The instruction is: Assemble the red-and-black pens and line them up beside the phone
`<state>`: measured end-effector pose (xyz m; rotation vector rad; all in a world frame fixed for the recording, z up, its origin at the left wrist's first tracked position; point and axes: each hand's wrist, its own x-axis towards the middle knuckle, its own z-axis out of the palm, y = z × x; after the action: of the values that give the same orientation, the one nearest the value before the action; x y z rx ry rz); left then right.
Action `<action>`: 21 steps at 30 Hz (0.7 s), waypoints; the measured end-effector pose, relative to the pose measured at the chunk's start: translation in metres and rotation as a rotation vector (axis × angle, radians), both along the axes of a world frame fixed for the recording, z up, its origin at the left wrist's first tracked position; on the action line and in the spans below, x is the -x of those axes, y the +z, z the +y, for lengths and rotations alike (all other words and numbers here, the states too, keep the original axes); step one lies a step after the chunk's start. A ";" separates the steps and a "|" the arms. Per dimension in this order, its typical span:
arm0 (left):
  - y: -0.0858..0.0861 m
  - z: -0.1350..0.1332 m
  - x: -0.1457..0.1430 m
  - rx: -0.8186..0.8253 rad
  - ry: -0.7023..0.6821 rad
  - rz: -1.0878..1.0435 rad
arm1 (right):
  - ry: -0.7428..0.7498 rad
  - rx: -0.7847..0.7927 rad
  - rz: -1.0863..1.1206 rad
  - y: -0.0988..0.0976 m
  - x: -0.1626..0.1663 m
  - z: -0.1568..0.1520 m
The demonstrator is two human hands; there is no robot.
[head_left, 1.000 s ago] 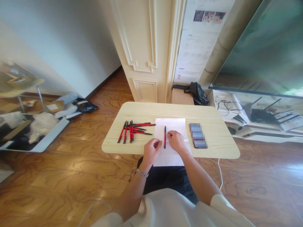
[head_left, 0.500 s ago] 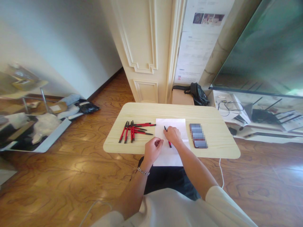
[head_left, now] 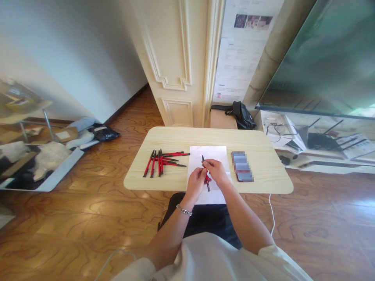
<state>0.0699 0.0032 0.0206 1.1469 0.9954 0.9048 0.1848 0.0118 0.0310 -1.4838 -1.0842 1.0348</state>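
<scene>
Both hands are closed around one red and black pen (head_left: 207, 182), over a sheet of white paper (head_left: 195, 156). My left hand (head_left: 196, 182) grips its middle from the left. From the right, the fingers of my right hand (head_left: 216, 170) pinch it nearer the dark end that points away from me. The pen's lower end sticks out below the fingers, towards me. Left of the paper, several more red and black pens (head_left: 159, 162) lie in a loose, partly crossed group. Fingers hide part of the held pen.
A phone with a blurred screen (head_left: 242, 167) lies right of the paper on the small wooden table (head_left: 211, 136). A white cable (head_left: 272, 218) hangs behind the table's right side. Beyond stand a black bag (head_left: 243, 116) and a low white cabinet (head_left: 328, 164) with electronics.
My left hand has moved right and up to the pen and closed on it. The pen now shows more of its lower end. The whole view has shifted slightly.
</scene>
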 end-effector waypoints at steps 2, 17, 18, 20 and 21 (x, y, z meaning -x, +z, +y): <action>-0.001 -0.003 -0.002 0.040 0.025 -0.037 | -0.049 -0.004 0.018 0.003 0.003 0.002; 0.009 -0.010 -0.006 0.407 0.011 -0.489 | -0.135 0.087 0.329 -0.001 0.020 0.005; 0.011 -0.010 -0.005 0.438 -0.004 -0.514 | -0.133 0.090 0.372 0.000 0.020 0.004; 0.013 -0.011 -0.002 0.479 -0.042 -0.559 | -0.125 0.094 0.444 0.001 0.020 0.002; 0.014 -0.011 -0.001 0.492 -0.063 -0.580 | -0.121 0.094 0.478 0.002 0.020 0.001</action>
<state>0.0712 -0.0079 0.0349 0.4535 0.6420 0.8129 0.1643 0.0127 0.0332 -1.2657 -0.6070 1.2831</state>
